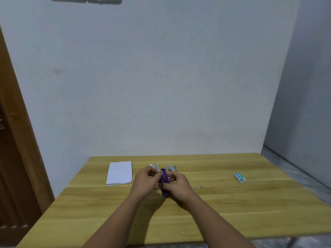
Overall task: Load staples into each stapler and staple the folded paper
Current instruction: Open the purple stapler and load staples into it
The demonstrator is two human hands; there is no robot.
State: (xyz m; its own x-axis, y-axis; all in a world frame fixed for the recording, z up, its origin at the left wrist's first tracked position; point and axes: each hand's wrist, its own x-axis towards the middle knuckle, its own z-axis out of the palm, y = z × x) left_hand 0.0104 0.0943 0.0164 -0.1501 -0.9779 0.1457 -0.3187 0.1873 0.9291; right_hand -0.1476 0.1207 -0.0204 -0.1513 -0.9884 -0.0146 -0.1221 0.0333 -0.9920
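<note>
The wide wooden table (232, 212), pale oak-grained laminate, stands against a light wall and carries everything the task needs. Toward its far left lies the folded white paper (119, 173), flat, clear of both hands; whether any staple is in it is too small to tell, so I judge the stapling step as likely not begun.

Both forearms reach in from the near edge and meet at the table's middle. The left hand (145, 181) has its fingers curled and its fingertips pinched at the top of the purple plastic stapler (164, 179), where something thin and metallic shows; whether that is a strip of staples or the stapler's own magazine I cannot tell. The right hand (179, 185) curls round the stapler's right side and holds it raised, upright or nearly so, just above the table surface.

Behind the hands, near the far edge, lie several light blue staplers (171, 168), some seemingly hinged open; their exact number is hidden by the hands, and whether they are loaded cannot be seen.

Well to the right sits the small blue-green staple box (240, 177), and between it and the right hand a tiny pale loose piece (199, 187), too small to identify.

By my reading the work is in the loading phase, the purple stapler in hand, with the paper left to do.
</note>
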